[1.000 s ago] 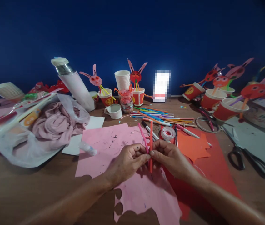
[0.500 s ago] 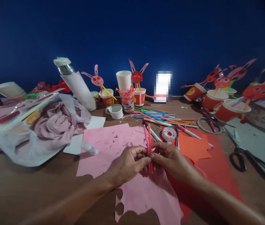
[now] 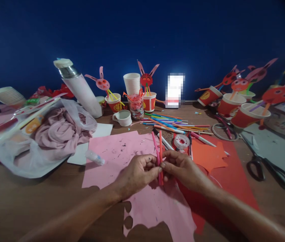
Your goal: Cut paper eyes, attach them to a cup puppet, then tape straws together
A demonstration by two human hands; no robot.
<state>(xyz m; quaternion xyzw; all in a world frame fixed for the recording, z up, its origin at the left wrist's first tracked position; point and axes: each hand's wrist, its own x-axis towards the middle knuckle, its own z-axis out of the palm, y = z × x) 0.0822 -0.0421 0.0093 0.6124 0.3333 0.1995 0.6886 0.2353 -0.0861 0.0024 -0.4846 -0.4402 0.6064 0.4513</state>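
Working remotely above the cut-edged pink paper sheet [image 3: 155,205], my left hand [image 3: 139,171] grips a slim bright-pink stick [image 3: 155,144], my right hand [image 3: 181,166] a slim orange-red stick [image 3: 160,144].

No lettering seems readable, even on the tilted red cup [image 3: 209,96].

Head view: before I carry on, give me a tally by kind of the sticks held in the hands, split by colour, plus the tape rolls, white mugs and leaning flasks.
Pink stick: 1
Red stick: 1
Tape roll: 1
White mug: 1
Leaning flask: 1
Total: 5
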